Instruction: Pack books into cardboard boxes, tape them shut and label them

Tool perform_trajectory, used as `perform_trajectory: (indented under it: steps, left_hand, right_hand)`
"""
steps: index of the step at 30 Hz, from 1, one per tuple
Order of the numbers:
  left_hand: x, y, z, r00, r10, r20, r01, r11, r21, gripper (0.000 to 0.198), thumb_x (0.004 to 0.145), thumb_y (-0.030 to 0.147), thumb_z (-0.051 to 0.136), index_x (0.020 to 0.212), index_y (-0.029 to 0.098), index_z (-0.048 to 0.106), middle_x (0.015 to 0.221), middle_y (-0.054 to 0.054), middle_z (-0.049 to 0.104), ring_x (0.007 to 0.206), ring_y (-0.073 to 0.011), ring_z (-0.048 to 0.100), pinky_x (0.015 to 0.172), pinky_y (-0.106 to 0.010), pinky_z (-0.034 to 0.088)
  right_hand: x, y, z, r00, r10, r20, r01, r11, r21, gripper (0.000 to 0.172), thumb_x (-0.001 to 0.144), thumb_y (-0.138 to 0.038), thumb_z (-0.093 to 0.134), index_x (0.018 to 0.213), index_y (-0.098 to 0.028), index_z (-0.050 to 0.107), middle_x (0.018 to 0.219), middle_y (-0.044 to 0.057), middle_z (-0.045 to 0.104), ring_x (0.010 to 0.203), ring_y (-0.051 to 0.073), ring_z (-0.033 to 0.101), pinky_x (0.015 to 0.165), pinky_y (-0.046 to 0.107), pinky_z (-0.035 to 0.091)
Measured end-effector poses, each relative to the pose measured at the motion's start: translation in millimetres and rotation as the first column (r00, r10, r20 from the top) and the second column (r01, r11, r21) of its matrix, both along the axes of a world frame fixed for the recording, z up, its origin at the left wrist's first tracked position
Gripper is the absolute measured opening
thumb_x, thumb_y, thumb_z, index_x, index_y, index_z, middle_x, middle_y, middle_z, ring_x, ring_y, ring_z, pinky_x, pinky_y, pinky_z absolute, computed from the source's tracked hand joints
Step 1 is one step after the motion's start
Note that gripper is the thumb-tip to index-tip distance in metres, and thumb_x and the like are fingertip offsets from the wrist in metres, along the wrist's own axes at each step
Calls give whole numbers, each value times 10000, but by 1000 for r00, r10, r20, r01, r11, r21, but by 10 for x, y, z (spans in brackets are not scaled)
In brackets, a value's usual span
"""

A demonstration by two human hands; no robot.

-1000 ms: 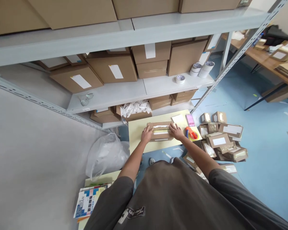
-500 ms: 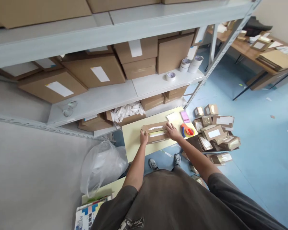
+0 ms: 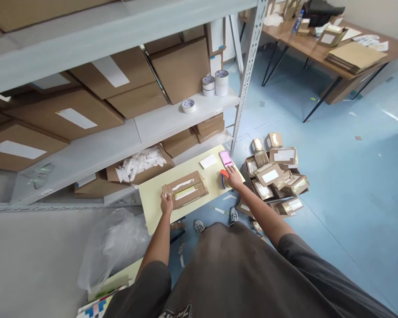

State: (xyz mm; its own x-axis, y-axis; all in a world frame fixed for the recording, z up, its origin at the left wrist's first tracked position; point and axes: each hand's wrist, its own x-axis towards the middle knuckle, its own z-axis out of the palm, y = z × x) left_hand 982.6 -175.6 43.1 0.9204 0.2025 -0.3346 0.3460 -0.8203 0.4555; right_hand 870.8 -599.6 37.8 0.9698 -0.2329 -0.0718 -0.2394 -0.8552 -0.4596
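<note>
A flat cardboard box (image 3: 185,190) sealed with tape lies on the pale yellow table (image 3: 152,203). My left hand (image 3: 166,203) rests on the box's near left corner, fingers curled over its edge. My right hand (image 3: 232,177) is off the box and lies over the red tape dispenser (image 3: 223,175) at the table's right end. Its fingers curl down on the dispenser. A pink pad (image 3: 226,158) and a white label (image 3: 208,161) lie just beyond.
A grey metal shelf rack (image 3: 185,119) full of cardboard boxes stands behind the table, with tape rolls (image 3: 215,82) on it. A heap of small sealed parcels (image 3: 275,172) lies on the blue floor at right. A plastic bag (image 3: 116,247) sits at left. A wooden desk (image 3: 321,48) stands far right.
My right hand left the box and moved right onto the tape dispenser. My left hand slid to the box's left corner. The view swung to the right.
</note>
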Motion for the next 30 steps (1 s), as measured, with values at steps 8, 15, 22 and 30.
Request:
perform_trajectory:
  steps: [8,15,22,30]
  left_hand:
    - [20,-175,-37,999,32,-15,-29,987,160,551,1090,493,408,1556,207,479,1380,-164,739,1235,-357,721,983,-443,569]
    - [-8,-168,-83,999,48,-9,-46,984,169,556,1099,504,403,1565,210,476,1367,-152,747,1211,-347,727,980,-425,563]
    - [-57,-178,-110,998,57,11,-57,995,84,533,1102,501,403,1555,233,488,1401,-146,733,1248,-339,708,1000,-415,545]
    - [-88,-202,-90,998,52,27,-51,998,-29,564,1097,470,402,1586,198,474,1435,-188,705,1278,-349,693,1035,-438,529]
  right_hand:
    - [-44,-21,-557,934,-15,-358,77,984,160,396,1006,-460,671,1221,-133,729,1192,193,765,1193,315,686,1032,353,514]
    - [80,358,-877,825,-245,-509,296,955,19,530,1010,-362,605,1408,-14,579,1371,348,663,1339,405,641,1125,497,469]
    - [-20,211,-912,823,-251,-509,269,962,-39,521,1023,-336,485,1449,-46,567,1289,308,725,1219,368,725,1053,467,518]
    - [-42,297,-365,949,-77,-306,82,997,6,603,1039,-373,414,1542,-40,431,1231,285,735,1095,417,743,934,511,567]
